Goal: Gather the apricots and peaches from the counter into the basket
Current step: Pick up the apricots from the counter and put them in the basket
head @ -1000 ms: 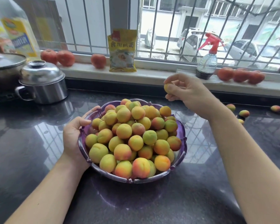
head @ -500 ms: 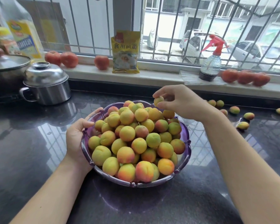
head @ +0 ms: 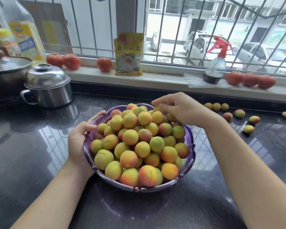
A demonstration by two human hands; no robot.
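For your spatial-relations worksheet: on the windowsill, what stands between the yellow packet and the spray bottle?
Nothing stands there in the head view: between the yellow packet and the spray bottle the windowsill is bare, apart from the white paper under the bottle.

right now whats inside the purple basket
The purple basket is heaped above its rim with apricots and peaches. Its bottom and the lower fruit are hidden.

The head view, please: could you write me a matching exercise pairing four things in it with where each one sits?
Things:
1. spray bottle
2. steel pot
3. left hand
4. yellow packet

Places:
A. gripping the purple basket's left rim
B. leaning on the sill, centre
C. on the counter, far left
D. on the sill, right, on white paper

Pairs: 1-D, 2-C, 3-A, 4-B
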